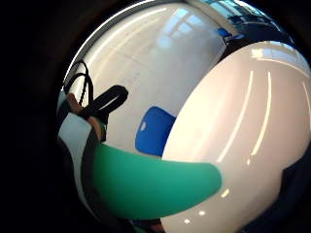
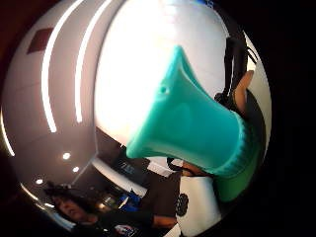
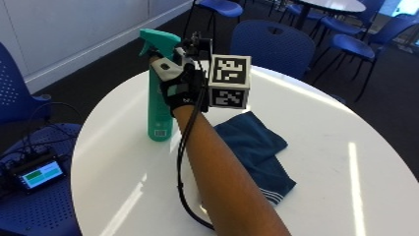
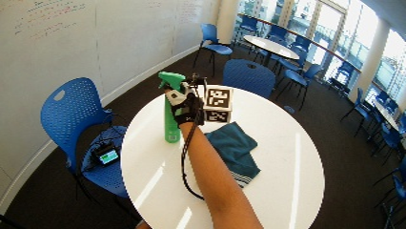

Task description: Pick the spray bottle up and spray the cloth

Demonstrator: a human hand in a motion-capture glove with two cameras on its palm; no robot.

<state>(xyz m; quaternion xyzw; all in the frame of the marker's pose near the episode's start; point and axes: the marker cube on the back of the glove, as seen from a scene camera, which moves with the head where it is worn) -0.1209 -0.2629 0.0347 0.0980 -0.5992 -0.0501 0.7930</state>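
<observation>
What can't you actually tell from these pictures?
- Whether the spray bottle is off the table yet: in the outside view its base looks level with the tabletop.
- Whether a finger is on the trigger: the gloved right hand hides it.
- The label's wording: too small.
- Part of the cloth: behind the forearm.

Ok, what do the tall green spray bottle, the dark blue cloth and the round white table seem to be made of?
Tall green spray bottle: looks like smooth opaque plastic with a moulded trigger head; the gloved right hand grips its neck.
Dark blue cloth: soft woven fabric, rumpled in folds, with a pale striped edge.
Round white table: glossy hard top, probably laminate, reflecting light streaks.
</observation>
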